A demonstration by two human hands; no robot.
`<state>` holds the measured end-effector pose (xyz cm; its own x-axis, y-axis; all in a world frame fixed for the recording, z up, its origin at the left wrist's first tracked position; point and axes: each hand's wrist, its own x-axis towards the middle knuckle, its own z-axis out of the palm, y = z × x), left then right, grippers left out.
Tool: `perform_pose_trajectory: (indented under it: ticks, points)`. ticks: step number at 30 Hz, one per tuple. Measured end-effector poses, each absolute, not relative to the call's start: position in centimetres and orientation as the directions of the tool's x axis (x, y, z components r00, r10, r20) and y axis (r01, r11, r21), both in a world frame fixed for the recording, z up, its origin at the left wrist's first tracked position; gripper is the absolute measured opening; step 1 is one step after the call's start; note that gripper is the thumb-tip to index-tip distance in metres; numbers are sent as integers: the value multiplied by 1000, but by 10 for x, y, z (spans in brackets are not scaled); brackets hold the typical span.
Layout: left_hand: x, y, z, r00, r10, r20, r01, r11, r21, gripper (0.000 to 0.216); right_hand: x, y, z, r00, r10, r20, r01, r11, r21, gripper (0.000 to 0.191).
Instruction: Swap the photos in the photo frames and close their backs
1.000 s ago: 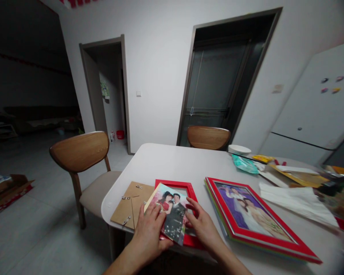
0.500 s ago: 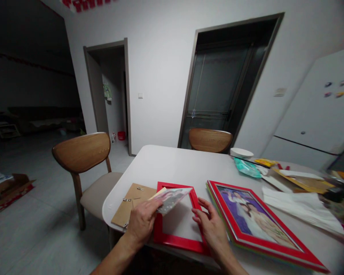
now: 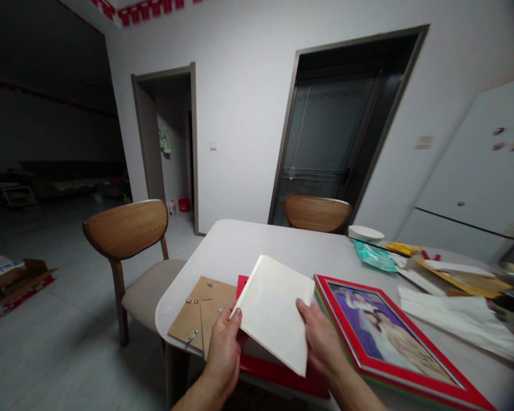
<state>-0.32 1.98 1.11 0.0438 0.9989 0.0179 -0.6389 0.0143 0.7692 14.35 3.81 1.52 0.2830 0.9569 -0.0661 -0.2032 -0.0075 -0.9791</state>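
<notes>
My left hand (image 3: 223, 351) grips the left edge of a photo (image 3: 276, 311), thumb on top. The photo's blank cream-white back faces up. It looks like a thin stack, with layered edges. On its right edge, my right hand (image 3: 323, 337) is closed too, thumb on top. The photo is tilted above an empty red picture frame (image 3: 278, 374), which it mostly hides. Left of the frame lies a brown backing board (image 3: 186, 314) with metal clips. A larger red-framed wedding picture (image 3: 381, 337) lies face up on the right.
The white table (image 3: 240, 240) has a rounded corner at the left. To the right are a white bowl (image 3: 365, 233), a teal plastic packet (image 3: 374, 256), white paper (image 3: 458, 314) and other packaging. Wooden chairs (image 3: 131, 228) stand at the left and far side.
The photo was picture side up in my left hand; now it is turned over, blank back up. My right hand has left the red frame's edge and taken hold of the photo.
</notes>
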Motion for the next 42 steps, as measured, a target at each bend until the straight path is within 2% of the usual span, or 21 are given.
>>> perform_pose_trajectory:
  ticks: [3,6,9,12,15,20,23,27,30,36,39,42]
  points:
    - [-17,26,7,37,996,80,-421,-57,905,33,167,47,20,249,966,-72,-52,-61,-997,41]
    - [-24,23,3,129,977,168,-30,-166,986,32,181,55,15,244,966,-90,12,-95,-995,41]
    - [-23,14,-1,217,959,185,325,-249,912,40,183,61,4,229,968,-105,119,-135,-984,41]
    - [-19,9,-6,297,933,205,491,-333,805,44,177,65,-7,232,970,-66,260,-128,-957,41]
    - [-17,8,-12,360,907,217,538,-392,747,47,170,70,-13,253,967,-23,316,-105,-943,43]
    - [-19,8,-13,434,877,208,561,-443,699,46,166,72,-12,158,983,91,492,2,-871,37]
    - [-19,6,-9,486,848,211,574,-491,655,41,165,69,-10,160,970,183,634,41,-772,38]
    - [-18,4,-5,523,832,188,602,-516,609,39,166,66,-15,148,926,347,841,67,-537,47]
    - [-19,4,-6,545,812,208,586,-546,599,41,168,65,-24,91,930,357,884,89,-458,46]
    - [-23,3,-5,618,756,214,560,-615,555,39,176,47,-30,10,927,376,887,165,-431,36]
    - [-21,4,-4,628,760,167,605,-612,509,47,175,31,-28,-113,935,337,889,246,-386,26]
    - [-17,7,-5,639,758,131,641,-618,455,58,172,19,-27,-198,940,278,896,288,-338,31]
